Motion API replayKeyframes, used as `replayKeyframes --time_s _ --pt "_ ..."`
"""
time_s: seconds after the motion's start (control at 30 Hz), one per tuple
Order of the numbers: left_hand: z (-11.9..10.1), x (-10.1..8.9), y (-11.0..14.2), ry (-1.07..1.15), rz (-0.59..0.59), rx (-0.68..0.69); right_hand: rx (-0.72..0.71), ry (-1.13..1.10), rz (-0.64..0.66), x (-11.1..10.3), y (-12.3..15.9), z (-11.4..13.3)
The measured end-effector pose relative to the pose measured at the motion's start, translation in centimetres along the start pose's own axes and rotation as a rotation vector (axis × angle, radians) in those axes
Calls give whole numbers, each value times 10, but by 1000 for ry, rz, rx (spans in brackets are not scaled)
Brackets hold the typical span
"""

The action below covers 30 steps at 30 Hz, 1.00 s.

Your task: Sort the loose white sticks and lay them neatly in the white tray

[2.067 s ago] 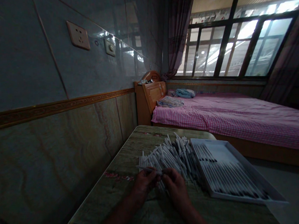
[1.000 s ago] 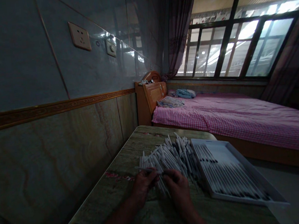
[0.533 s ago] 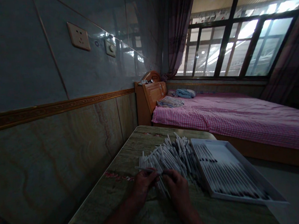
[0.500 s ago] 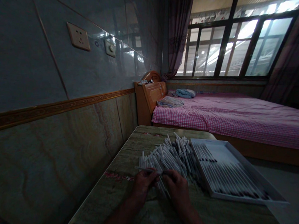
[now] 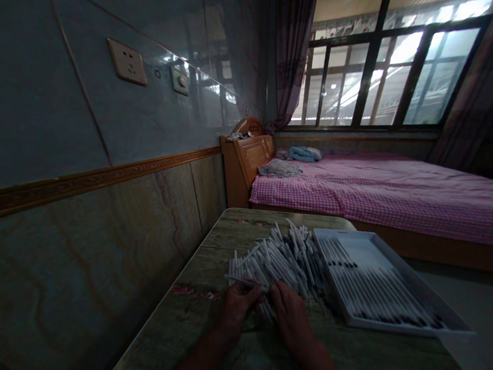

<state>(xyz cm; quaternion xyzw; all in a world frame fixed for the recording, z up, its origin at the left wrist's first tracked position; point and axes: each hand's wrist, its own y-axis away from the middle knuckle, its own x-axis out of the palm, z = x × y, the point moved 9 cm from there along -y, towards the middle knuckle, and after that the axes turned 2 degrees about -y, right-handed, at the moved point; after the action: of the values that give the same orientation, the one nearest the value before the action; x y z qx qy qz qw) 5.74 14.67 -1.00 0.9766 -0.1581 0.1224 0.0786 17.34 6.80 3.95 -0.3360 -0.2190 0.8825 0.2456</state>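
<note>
On the marble-patterned table (image 5: 185, 323), the left hand (image 5: 240, 306) pinches one thin white rod (image 5: 243, 281) between its fingers, just in front of a loose heap of white rods (image 5: 283, 262). The right hand (image 5: 292, 313), half-curled, touches the heap's near edge and partly hides it; whether it grips any rod cannot be told. Beside the heap, a white tray (image 5: 397, 328) holds rods lying side by side. A pink gingham bed (image 5: 403, 206) stands beyond the table.

No words or numbers can be read here. The red marks (image 5: 194, 291) on the table top (image 5: 168, 330) near the left hand (image 5: 240, 306) are too blurry to read, and so are the tiny dark marks (image 5: 343, 264) on the white sticks (image 5: 378, 306) in the tray (image 5: 393, 330).
</note>
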Motion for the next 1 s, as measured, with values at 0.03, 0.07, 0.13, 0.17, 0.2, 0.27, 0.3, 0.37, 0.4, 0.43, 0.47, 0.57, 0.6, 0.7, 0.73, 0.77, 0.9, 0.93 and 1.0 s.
replayKeyframes --time_s 0.03,0.07,0.13,0.17,0.2,0.27,0.3,0.37,0.4,0.43,0.47,0.57,0.6,0.7,0.73,0.77,0.9,0.93,1.0 --pt "-1 0 0 -6 4 0 14 -26 16 1 -1 0" --pt "-3 0 1 -5 5 -3 32 -48 27 1 -1 -1" --pt "-8 -4 2 28 -21 -3 78 -79 20 -2 -3 -4" --pt "-10 -8 3 54 -49 -2 106 -91 11 -4 -3 -6" --pt "-11 -12 3 80 -80 -1 132 -105 8 -5 -3 -9" --pt "-13 -20 4 111 -125 1 172 -133 18 -7 -4 -12" --pt "-13 -22 3 113 -130 1 185 -145 22 -8 -4 -13" --pt "-13 -23 2 110 -125 9 196 -170 18 -12 -4 -12" --pt "-14 -23 2 110 -123 19 198 -186 13 -14 -4 -10" --pt "-14 -23 2 113 -124 27 199 -204 12 -16 -5 -9" --pt "-15 -24 3 119 -130 32 198 -224 15 -17 -5 -7" --pt "-15 -23 5 132 -144 20 194 -248 28 -18 -5 -6" --pt "-15 -22 6 132 -146 13 193 -236 22 -18 -5 -7" --pt "-13 -20 8 127 -144 -14 196 -144 -10 -18 -5 -15" --pt "-13 -19 8 131 -144 -17 193 -109 -16 -18 -5 -16" --pt "-13 -19 8 137 -145 -14 186 -83 -14 -18 -6 -17" --pt "-15 -21 6 153 -157 23 154 -94 14 -17 -6 -14" --pt "-15 -21 6 152 -157 26 147 -108 26 -17 -6 -12" --pt "-15 -20 7 139 -150 23 135 -109 41 -17 -6 -10"
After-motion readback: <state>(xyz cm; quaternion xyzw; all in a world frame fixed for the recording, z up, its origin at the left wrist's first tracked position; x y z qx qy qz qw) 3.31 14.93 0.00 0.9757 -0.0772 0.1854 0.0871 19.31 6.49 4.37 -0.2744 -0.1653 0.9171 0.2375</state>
